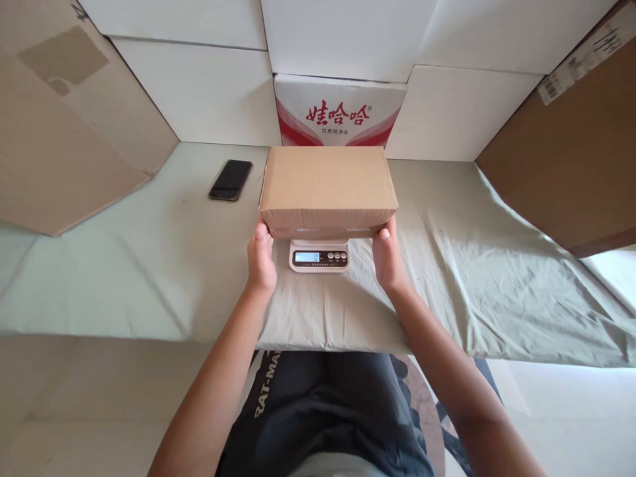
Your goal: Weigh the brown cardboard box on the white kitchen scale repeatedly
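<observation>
A brown cardboard box [328, 177] is held level between my two hands, over a small white digital scale [319, 267]. My left hand [262, 258] grips the box's lower left front corner, thumb on the near side. At the lower right front corner my right hand [387, 258] does the same. The fingers of both hands are partly hidden by the box. The scale's lit display reads 0, with several round buttons beside it. Its weighing plate is covered by the box, and whether the two touch I cannot tell.
A black smartphone [231, 180] lies on the pale green cloth [163, 265] left of the box. White panels [199, 93] and a white carton with red lettering [340, 112] stand behind. Large brown cartons flank the table, left carton [74, 132] and right carton [571, 146].
</observation>
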Tool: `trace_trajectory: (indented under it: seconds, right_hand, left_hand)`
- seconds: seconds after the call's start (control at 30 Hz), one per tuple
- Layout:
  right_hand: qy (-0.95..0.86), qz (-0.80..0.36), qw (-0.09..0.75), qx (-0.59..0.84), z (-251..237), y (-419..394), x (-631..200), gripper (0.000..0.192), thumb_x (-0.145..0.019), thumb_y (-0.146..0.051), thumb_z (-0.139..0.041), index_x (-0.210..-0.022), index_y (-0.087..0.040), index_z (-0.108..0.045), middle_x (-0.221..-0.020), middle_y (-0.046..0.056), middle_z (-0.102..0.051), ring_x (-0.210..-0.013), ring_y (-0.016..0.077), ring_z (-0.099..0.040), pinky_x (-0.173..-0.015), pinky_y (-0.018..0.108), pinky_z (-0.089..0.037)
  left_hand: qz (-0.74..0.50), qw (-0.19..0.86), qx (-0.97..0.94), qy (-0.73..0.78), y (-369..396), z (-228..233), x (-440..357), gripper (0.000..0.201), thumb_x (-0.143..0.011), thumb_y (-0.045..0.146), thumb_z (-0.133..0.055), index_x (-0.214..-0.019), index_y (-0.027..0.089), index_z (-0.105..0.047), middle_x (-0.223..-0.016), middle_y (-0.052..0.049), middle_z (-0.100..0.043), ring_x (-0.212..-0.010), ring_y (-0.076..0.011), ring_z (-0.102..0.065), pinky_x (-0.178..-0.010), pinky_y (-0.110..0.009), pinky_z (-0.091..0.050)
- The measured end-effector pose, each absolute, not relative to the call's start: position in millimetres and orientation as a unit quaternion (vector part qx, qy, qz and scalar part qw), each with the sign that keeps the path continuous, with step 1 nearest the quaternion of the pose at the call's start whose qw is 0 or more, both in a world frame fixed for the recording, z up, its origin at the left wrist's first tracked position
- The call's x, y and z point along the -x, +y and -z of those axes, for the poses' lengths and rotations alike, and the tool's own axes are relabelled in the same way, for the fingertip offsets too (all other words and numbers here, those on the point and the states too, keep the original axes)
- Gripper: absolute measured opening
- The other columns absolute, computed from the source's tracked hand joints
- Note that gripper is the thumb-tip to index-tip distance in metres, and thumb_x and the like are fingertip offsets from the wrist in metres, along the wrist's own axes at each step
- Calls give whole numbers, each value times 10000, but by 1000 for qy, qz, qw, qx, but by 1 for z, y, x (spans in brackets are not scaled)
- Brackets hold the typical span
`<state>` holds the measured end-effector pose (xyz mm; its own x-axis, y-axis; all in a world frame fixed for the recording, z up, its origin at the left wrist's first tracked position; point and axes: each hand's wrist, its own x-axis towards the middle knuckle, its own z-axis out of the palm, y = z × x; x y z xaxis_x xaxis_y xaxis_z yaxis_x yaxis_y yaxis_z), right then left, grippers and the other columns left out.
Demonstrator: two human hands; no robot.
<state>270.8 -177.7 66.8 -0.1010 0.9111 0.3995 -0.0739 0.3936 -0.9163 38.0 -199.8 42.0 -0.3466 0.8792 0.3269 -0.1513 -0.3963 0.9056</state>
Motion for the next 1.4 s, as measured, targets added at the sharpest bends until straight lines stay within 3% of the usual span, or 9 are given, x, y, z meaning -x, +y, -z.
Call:
trace_trajectory:
  seconds: [1.4]
  right_hand:
    - [-596, -429, 575, 360, -56, -169, -271, 666, -953, -717, -419, -1551, -424, -404, -1697, -56, -432, -1655, 261, -288, -1391, 499, -276]
  left_hand:
    - [-690, 382, -434, 436, -192, -40, -34, 843, -864, 873, -451, -1412, 268, -659, -1584, -128, -588, -1571, -332, -439, -1310, -476, -327]
